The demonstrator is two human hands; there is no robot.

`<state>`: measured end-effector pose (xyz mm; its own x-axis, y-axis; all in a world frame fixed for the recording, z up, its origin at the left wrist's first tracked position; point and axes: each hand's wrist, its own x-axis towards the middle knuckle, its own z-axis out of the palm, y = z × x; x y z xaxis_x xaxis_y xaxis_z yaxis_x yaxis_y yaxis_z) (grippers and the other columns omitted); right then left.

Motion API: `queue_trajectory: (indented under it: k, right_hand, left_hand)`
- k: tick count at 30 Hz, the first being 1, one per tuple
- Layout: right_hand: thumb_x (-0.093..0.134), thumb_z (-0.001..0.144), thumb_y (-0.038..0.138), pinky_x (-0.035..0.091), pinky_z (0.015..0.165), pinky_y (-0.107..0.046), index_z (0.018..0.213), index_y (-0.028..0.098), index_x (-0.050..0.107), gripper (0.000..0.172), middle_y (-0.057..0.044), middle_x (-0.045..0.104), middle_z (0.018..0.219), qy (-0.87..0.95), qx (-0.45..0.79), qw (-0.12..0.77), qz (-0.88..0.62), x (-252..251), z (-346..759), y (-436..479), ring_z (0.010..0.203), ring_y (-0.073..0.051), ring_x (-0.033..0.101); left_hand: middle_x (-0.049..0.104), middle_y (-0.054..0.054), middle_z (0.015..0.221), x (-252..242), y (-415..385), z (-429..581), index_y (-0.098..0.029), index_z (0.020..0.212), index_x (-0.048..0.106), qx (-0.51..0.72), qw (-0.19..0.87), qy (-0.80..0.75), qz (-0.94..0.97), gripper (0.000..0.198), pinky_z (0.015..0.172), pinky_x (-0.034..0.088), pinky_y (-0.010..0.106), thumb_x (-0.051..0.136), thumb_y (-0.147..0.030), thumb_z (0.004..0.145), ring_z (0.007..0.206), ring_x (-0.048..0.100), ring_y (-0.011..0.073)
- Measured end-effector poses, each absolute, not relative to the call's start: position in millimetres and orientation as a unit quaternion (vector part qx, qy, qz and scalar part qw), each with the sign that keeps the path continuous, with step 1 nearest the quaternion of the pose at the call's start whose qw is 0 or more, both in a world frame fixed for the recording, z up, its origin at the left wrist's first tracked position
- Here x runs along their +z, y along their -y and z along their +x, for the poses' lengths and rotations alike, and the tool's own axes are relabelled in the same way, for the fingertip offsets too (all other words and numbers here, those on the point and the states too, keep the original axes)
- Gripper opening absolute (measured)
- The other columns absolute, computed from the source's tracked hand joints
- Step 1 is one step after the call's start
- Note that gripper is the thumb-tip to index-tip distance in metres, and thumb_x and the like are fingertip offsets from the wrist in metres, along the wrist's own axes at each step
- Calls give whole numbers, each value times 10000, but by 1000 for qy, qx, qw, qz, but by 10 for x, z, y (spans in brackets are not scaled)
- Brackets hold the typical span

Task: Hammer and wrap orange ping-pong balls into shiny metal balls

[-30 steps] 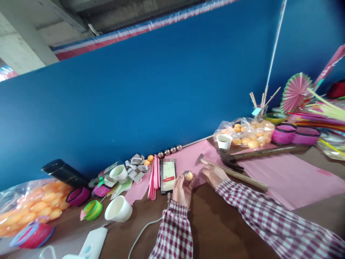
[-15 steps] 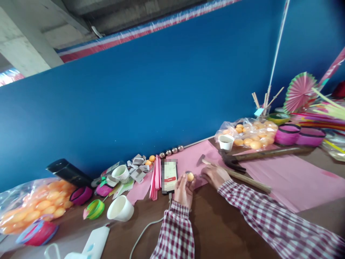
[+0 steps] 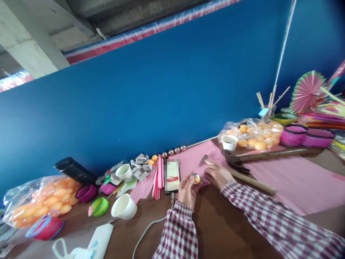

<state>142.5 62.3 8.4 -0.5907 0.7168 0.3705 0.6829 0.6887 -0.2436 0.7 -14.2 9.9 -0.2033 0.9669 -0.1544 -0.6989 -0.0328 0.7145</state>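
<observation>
My left hand (image 3: 188, 193) is closed around a small ball (image 3: 197, 178), orange on the side facing me with a shiny silver part at its upper rim. Close beside it on the right, my right hand (image 3: 219, 176) has its fingers pinched together; whatever is between them is too small to make out. A hammer with a light wooden handle (image 3: 254, 182) lies just behind and beneath my right hand. Left of the ball lies a phone (image 3: 171, 171) with a cable plugged in. Behind them, a row of several silver balls (image 3: 177, 150) rests along the blue panel.
A claw hammer (image 3: 277, 154) lies across pink paper (image 3: 293, 180) on the right. Bags of orange balls (image 3: 51, 198) stand on both sides, the right bag (image 3: 260, 135) beside a small white cup (image 3: 229, 142). A white cup (image 3: 124, 207) and a power strip (image 3: 100, 239) are at left.
The whole view has shifted slightly, so things appear a little further right. Both hands keep about the same places, with the ball still in the left.
</observation>
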Motion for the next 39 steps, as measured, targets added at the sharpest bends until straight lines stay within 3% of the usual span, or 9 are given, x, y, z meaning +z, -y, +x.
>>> queue_trajectory:
  k: [4,7,13,16,22,39]
  right_hand:
    - [436,826,258,397,670,-272,704,181,577,201,-56,590,736,888,39,243,-390,60,1421,-626,758,-181,533]
    - [398,841,258,400,688,-278,722,182,550,207,-55,595,756,866,70,306,-390,45,1412,-609,747,-174,539]
    - [443,812,265,409,627,-247,782,195,545,127,-13,593,744,795,240,414,-373,63,1363,-538,679,-142,537]
    - [439,811,290,413,619,-252,704,184,542,182,-1,574,677,769,314,424,-360,76,1341,-527,650,-138,524]
    - [528,747,352,402,531,-241,745,176,565,179,11,560,644,720,409,429,-361,67,1326,-541,549,-111,485]
    - [521,736,296,379,503,-214,736,169,511,128,16,536,622,683,457,444,-356,154,1316,-485,543,-98,481]
  left_hand:
    - [671,55,814,101,139,9,-151,986,612,695,602,-344,190,297,708,503,307,638,-214,697,797,641,201]
    - [671,56,854,106,140,16,-170,1011,604,699,604,-330,194,313,745,490,319,634,-216,703,805,636,183]
    - [669,50,872,68,115,12,-193,1034,598,705,591,-337,200,350,721,478,283,648,-213,688,764,625,138]
    - [669,49,874,55,101,6,-187,1004,616,708,589,-338,195,319,746,472,293,648,-210,687,778,623,140]
    - [665,48,909,61,103,1,-188,970,631,709,587,-340,191,284,789,463,322,645,-204,687,823,621,156]
    - [659,57,901,100,123,-3,-175,979,619,695,589,-361,197,300,739,476,288,649,-180,681,794,617,144]
